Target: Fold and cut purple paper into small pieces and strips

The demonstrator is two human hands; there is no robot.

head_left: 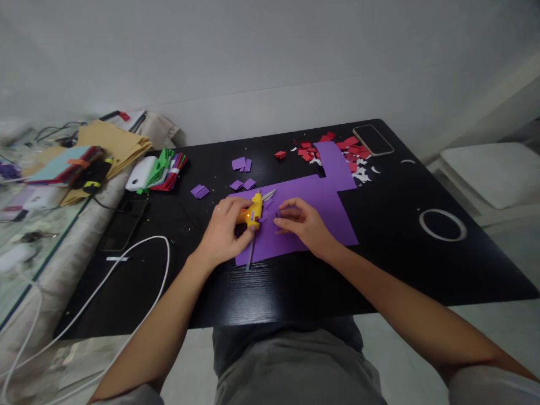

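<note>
My left hand (pixel 230 225) is closed around a yellow hot glue gun (pixel 255 211) with a small orange light on its body. Under it a clear glue stick (pixel 250 253) reaches past the lower edge of a purple paper sheet (pixel 312 219). Scissor blades (pixel 269 195) poke out beyond the gun, their handles hidden. My right hand (pixel 304 224) hovers over the sheet with curled fingers, pinching what looks like a small piece of purple paper (pixel 277 214). Purple scraps (pixel 265 207) lie between the two hands.
Small purple squares (pixel 242 164) lie behind my left hand. Red paper pieces (pixel 306 151) and white scraps (pixel 363 171) lie near a phone (pixel 373 140). A tape ring (pixel 442 225) sits at right. A white cable (pixel 167 253), another phone (pixel 124 225) and paper bundles (pixel 171 171) are at left.
</note>
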